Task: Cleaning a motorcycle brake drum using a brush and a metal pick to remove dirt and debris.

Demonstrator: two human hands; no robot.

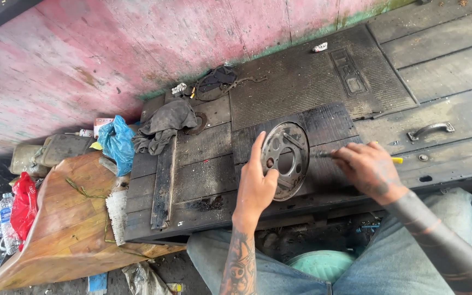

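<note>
A round grey metal plate (290, 141) with a large centre hole and several small cut-outs stands on edge on a black rubber mat (323, 123). My left hand (257, 183) grips its left rim, thumb near the centre hole. My right hand (368, 166) holds a yellow-handled tool (396, 160), its dark tip (320, 154) pointing left to the plate's right side. Both forearms are tattooed.
The mat lies on a dark wooden bench (192, 180) against a pink wall. A grey rag (162, 127), a blue plastic bag (117, 143), a red bag (24, 205), a metal handle (430, 130), a green bowl (323, 264) between my knees.
</note>
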